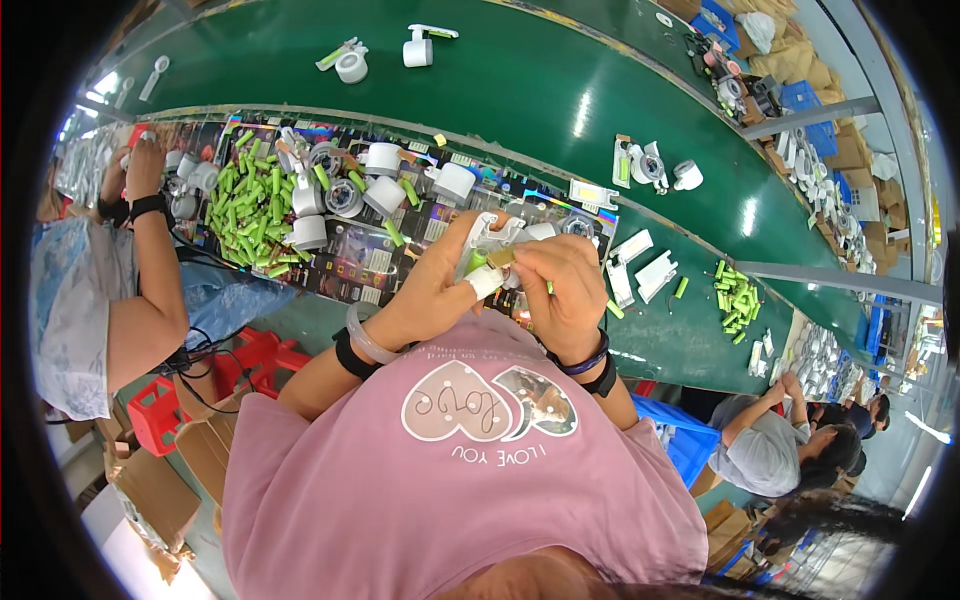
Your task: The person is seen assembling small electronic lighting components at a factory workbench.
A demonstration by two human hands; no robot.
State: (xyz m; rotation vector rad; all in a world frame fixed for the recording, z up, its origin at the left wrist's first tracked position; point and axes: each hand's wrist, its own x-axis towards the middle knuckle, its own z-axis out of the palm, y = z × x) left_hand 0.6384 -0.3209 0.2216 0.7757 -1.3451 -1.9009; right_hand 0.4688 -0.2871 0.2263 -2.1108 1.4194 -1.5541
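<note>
In front of my chest my left hand [425,290] is closed round a white plastic housing [487,228], its thumb wrapped in white tape. Part of a green cylindrical battery [477,260] shows inside the housing. From the right, my right hand [565,295] meets it, thumb and forefinger pinching a small tan strip [501,257] over the battery. The fingers hide the strip's far end. Just beyond my hands lie white round fan-like heads [455,183] on printed sheets [350,250].
A heap of green batteries [250,215] lies on the left, a smaller battery pile [736,300] on the right. White housing halves [628,265] rest near my right hand. A green conveyor belt [520,90] runs behind. Co-workers sit at both sides; a red stool [155,410] stands at left.
</note>
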